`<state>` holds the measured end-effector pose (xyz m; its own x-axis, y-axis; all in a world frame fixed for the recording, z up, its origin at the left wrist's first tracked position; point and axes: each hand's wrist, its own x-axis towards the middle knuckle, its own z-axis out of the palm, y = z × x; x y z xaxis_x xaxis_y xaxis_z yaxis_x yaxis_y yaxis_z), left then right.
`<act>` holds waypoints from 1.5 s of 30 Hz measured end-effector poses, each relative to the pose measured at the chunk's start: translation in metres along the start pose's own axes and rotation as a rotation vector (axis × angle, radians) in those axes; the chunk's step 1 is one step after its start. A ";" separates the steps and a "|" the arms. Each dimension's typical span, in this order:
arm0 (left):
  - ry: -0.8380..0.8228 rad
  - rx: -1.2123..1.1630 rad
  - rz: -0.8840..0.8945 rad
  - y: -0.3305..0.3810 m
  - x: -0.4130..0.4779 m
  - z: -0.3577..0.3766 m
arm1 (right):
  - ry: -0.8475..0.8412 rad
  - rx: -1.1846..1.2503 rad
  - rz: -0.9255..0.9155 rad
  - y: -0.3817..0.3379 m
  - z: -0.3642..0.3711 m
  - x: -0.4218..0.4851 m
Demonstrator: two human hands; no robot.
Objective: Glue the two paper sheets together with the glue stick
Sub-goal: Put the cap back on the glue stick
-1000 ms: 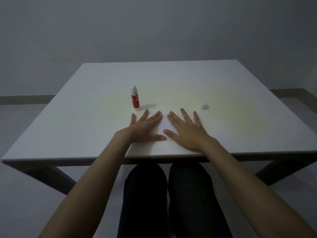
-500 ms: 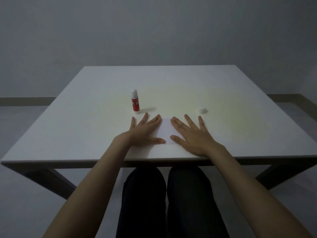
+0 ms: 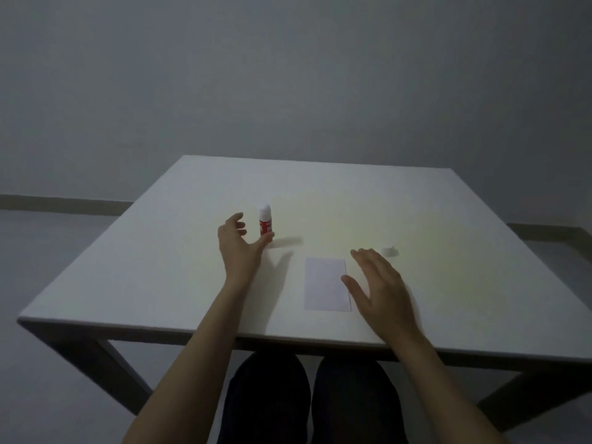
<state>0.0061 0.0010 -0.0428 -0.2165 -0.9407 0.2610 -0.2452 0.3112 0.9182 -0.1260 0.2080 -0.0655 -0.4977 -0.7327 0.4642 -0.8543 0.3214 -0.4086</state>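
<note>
A white paper lies flat on the white table, near the front edge; I cannot tell apart two sheets in it. The red glue stick stands upright with its white tip bare, behind and left of the paper. My left hand is right beside the stick, fingers spread and curved, thumb tip touching or almost touching its base. My right hand hovers open just right of the paper, blurred by motion. The white cap sits past its fingertips.
A bare grey wall stands behind the table. My dark-trousered legs are under the front edge, and dark table legs show at both lower sides.
Both hands have left the paper, where they lay flat. The left moved up and left to the glue stick; the right slid off to the right. The view tilted upward.
</note>
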 end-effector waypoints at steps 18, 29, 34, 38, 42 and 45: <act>-0.540 -0.585 -0.021 0.064 -0.050 -0.005 | -0.430 1.487 0.870 -0.072 -0.015 0.036; -0.418 -0.607 -0.114 0.075 -0.082 0.005 | 0.180 0.694 0.295 -0.075 -0.015 0.000; -0.366 -0.540 -0.020 0.078 -0.075 0.001 | -0.300 1.678 0.914 -0.077 -0.037 0.016; -0.274 -0.454 0.029 0.078 -0.073 0.004 | 0.011 1.250 0.454 -0.079 -0.027 0.007; -0.201 -0.389 0.019 0.078 -0.080 0.011 | 0.353 0.268 -0.029 -0.071 -0.009 -0.001; -0.194 -0.393 0.041 0.076 -0.079 0.008 | 0.128 0.729 0.318 -0.079 -0.019 0.005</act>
<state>-0.0030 0.1006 0.0042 -0.4012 -0.8744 0.2729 0.1372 0.2372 0.9617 -0.0636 0.1909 -0.0159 -0.7517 -0.5831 0.3082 -0.3781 -0.0018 -0.9258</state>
